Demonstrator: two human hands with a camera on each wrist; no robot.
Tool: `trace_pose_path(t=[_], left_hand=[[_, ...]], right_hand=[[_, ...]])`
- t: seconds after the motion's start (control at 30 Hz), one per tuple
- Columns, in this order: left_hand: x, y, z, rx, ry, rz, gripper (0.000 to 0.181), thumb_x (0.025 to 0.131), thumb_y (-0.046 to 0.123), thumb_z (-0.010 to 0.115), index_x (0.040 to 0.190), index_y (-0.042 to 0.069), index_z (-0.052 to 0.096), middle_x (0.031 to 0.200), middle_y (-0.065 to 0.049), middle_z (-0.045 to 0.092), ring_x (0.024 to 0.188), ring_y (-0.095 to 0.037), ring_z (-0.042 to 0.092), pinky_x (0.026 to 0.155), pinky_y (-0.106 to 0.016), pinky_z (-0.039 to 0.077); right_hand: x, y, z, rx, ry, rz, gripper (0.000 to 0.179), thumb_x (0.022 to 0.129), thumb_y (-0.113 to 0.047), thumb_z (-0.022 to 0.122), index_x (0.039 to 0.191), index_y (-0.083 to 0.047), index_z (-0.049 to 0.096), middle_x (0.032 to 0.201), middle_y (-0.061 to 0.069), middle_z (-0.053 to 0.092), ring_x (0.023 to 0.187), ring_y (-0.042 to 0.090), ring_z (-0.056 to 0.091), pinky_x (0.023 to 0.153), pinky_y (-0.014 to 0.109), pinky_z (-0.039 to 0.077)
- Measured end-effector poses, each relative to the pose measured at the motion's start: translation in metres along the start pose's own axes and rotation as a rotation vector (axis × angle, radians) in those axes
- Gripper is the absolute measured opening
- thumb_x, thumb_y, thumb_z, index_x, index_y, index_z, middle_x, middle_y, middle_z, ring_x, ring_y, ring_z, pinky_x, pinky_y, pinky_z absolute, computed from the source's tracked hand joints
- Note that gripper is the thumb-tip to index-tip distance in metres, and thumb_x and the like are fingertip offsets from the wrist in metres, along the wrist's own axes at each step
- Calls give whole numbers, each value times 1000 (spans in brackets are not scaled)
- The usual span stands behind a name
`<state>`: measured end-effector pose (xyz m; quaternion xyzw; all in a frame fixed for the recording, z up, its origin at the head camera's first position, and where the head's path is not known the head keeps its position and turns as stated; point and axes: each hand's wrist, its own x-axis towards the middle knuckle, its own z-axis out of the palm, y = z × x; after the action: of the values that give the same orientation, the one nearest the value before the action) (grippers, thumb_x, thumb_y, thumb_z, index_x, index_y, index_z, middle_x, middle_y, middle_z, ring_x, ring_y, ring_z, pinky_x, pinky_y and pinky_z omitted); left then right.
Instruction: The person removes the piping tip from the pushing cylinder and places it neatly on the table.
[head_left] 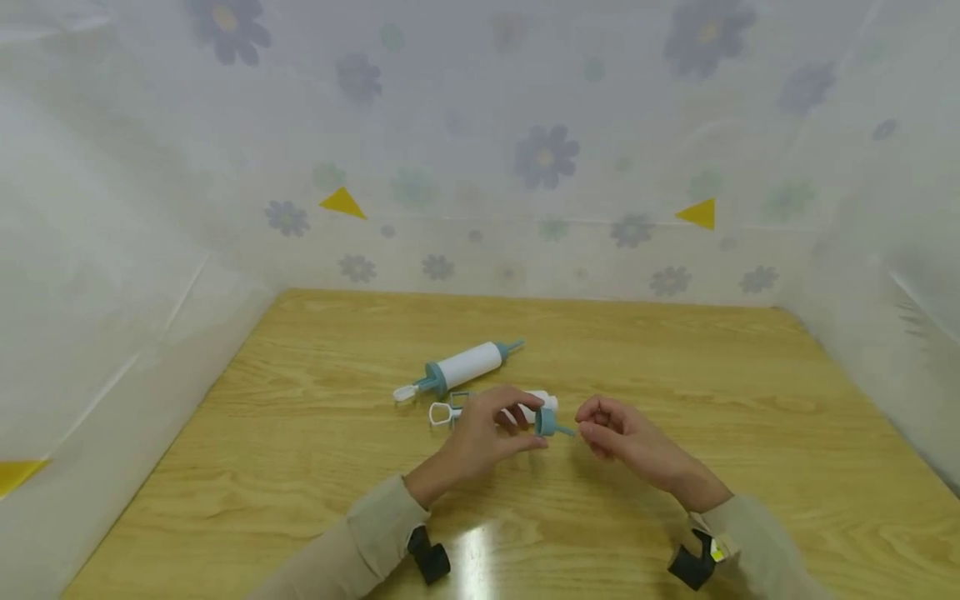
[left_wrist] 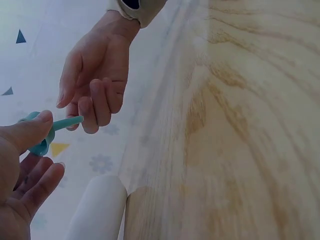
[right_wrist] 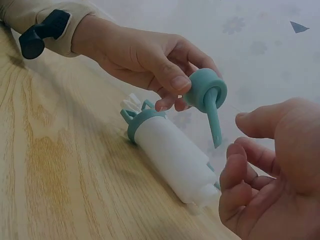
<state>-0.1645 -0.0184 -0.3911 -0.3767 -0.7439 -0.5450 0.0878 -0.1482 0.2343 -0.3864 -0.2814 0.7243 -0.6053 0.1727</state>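
- With the flowered back wall as twelve o'clock, I see the person's left hand [head_left: 483, 429] near the middle of the desk [head_left: 675, 358], thumb and fingers clamped on a round teal plastic cap with a thin spout [head_left: 545, 422]; the cap is held above the surface, spout pointing between three and four o'clock.
- The right hand [head_left: 633, 443] is at three o'clock from the cap, near the spout's tip, its fingers loosely bent and the thumb apart from them.
- Just beyond the left hand lies a white cylindrical tube with a teal collar [right_wrist: 170, 155], its narrow white neck toward three o'clock and a white ring handle [head_left: 441, 414] toward nine.
- Toward eleven o'clock from the cap rests a second white cylinder with teal ends [head_left: 470, 365], its nozzle aimed at two.
- The desk is yellowish, wavy-grained wood, and a white streak of glare [head_left: 476, 558] shines on it toward six.
- Pale sheeting [head_left: 480, 108] hangs around, printed with lilac flowers and greenish blots on the twelve o'clock side; yellow triangles [head_left: 701, 214] mark it at eleven and one, another at nine.
- Beige sleeves [head_left: 378, 525] carry black wrist devices [head_left: 430, 557].
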Motion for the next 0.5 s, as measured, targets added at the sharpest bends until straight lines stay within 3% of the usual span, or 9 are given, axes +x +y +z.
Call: trace_pose_path(t=[0.2,0.33,0.5], left_hand=[[2,1,-2,-12,6,-15,38,72,10,84,107,5,69,96,-7,69,75,-16,66,65,-22,55],[1,0,-1,-18,4,-3,38,72,11,84,107,5,69,95,-7,69,75,-19,66,64,-22,55],[1,-1,1,-30,3,4,38,72,10,84,106,5,69,95,-8,69,74,-21,66,62,-21,55]], right_hand=[[2,1,-1,-48,-6,28,22,104,-10,41,111,10,45,84,7,55,60,26,37,54,38,36],[3,2,0,-16,-37,-18,23,103,-7,42,110,15,43,91,10,61,64,32,42,55,39,41],[3,4,0,33,-34,-41,21,102,-5,44,108,15,44,92,6,63,65,20,52,59,35,48]])
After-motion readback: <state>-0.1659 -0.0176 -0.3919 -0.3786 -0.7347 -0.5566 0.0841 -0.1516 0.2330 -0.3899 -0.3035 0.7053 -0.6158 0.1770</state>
